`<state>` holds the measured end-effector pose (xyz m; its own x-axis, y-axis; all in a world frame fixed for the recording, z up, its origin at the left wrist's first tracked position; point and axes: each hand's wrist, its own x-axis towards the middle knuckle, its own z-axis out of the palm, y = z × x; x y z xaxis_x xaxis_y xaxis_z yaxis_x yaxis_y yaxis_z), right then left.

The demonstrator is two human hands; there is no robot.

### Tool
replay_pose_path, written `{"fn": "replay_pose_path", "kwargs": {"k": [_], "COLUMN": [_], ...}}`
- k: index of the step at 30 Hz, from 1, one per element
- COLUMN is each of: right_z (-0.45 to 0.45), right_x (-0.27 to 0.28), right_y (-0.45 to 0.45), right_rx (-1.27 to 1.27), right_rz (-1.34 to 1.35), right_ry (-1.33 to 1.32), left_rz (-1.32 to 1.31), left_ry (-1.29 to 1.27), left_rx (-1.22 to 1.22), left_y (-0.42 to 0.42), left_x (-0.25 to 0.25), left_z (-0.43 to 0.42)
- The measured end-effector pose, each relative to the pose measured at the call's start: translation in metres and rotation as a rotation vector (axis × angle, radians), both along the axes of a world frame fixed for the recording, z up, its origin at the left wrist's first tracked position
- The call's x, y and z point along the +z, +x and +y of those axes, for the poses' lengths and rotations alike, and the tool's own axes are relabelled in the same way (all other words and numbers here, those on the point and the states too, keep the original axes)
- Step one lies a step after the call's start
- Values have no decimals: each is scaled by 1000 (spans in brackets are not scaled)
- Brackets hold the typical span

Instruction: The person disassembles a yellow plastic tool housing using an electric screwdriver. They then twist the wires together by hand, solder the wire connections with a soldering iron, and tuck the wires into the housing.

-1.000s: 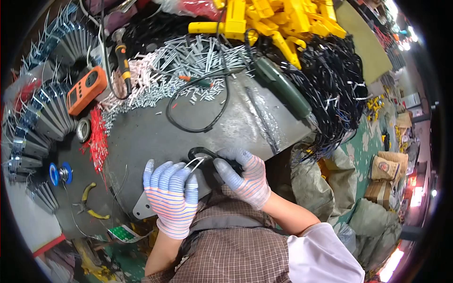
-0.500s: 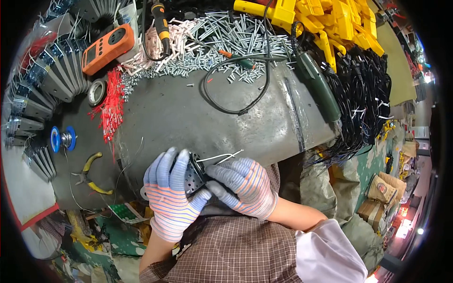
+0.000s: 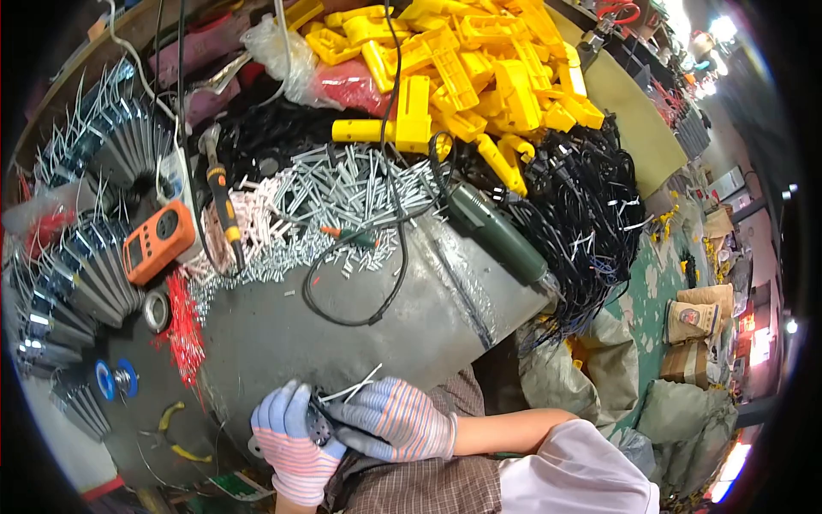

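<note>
My left hand (image 3: 293, 441), in a striped knit glove, is closed around a dark perforated metal part (image 3: 319, 426) at the table's near edge. Two white wires (image 3: 358, 387) stick out from its upper end. From the other side, my gloved right hand (image 3: 401, 420) presses its bent fingers against the same part, covering much of it. Whether the right fingertips also pinch a smaller piece is hidden. Left of the hands lie yellow-handled pliers (image 3: 190, 452) and a blue spool of solder wire (image 3: 106, 379).
A corded green electric screwdriver (image 3: 492, 230) lies by black cables (image 3: 591, 206). Behind are piled screws (image 3: 342, 193), yellow plastic housings (image 3: 514, 86) and a yellow-black soldering iron (image 3: 221, 197). An orange meter (image 3: 159, 242), red wires (image 3: 184, 330) and stacked metal plates (image 3: 103, 283) occupy the left.
The view has tilted up, so the table and hands appear lower. My right hand has closed in over the perforated part, which is now more covered.
</note>
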<state>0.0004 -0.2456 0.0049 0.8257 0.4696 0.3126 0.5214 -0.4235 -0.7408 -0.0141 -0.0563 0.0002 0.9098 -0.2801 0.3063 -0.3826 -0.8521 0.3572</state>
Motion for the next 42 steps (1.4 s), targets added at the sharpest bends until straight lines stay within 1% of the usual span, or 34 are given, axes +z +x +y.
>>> {"fn": "replay_pose_path", "kwargs": {"k": [2,4,5,6,7,8,10,12,13,15,17,19,21,23,24,25,27,28,29,30,31,32,33,34,35,36,37,38,39,41,42], "right_z": [-11,-32,-46,-65,-85,-99,-130,-153,-154,-156,-163,-170,-163,-138,-124,-109,-80,-68,-57,-47,-37,-33,-36,-36,-36,-38,-34,-34,-30,-25,-24], "right_x": [3,16,19,39,20,57,83,85,84,83,99,116,133,137,136,134,130,127,125,124,124,125,128,127,102,78,69,47,44,37,37], "right_y": [11,36,65,97,137,175,231,267,275,278,276,263,228,172,145,123,91,84,81,85,95,102,105,128,163,190,209,231,240,250,251], "right_rx": [30,236,120,-79,-327,-589,-890,-906,-895,-878,-927,-984,-959,-773,-572,-375,-50,86,222,221,238,253,111,85,85,-23,-20,3,6,124,162], "right_rz": [-4,270,270,202,-91,-638,-562,-374,-285,-424,-633,-968,-1003,-987,-899,-807,-439,-370,-300,-301,-122,58,384,298,-47,-305,-336,-433,-437,-643,-715], "right_ry": [28,11,231,88,30,-305,-693,-1019,-1048,-1074,-1000,-773,-498,-507,-504,-497,-343,-303,-261,-259,-70,118,76,29,-111,-441,-622,-775,-772,-1118,-1113], "left_rz": [-33,-52,-65,-77,-85,-73,-57,-23,-18,16,56,56,39,-175,-334,-331,-437,-346,-292,-264,-237,-253,-221,-125,-21,-20,-57,-96,-101,-39,-28], "left_ry": [0,-5,-32,-58,-56,-25,11,-10,2,-21,-18,-46,-70,-156,-155,-159,-58,-127,-79,-124,-170,-221,-256,-602,-947,-946,-989,-1031,-1029,-1073,-1091], "left_rx": [-2,0,10,23,26,12,12,-23,12,1,23,24,28,85,101,99,51,18,25,37,49,152,262,413,563,568,530,491,495,495,502], "left_y": [-1,6,8,10,9,5,0,1,1,2,0,-2,-3,-3,1,7,20,25,29,29,29,23,14,7,0,-6,-11,-13,-15,-20,-20], "left_x": [-3,7,18,24,17,6,-6,-3,1,7,6,7,17,30,39,52,72,69,71,65,59,56,53,51,48,42,34,29,30,31,30], "left_z": [2,-3,-8,-11,-8,-3,1,2,2,-1,0,1,1,0,-4,-8,-12,-10,-10,0,12,16,25,26,26,33,44,50,49,41,40]}}
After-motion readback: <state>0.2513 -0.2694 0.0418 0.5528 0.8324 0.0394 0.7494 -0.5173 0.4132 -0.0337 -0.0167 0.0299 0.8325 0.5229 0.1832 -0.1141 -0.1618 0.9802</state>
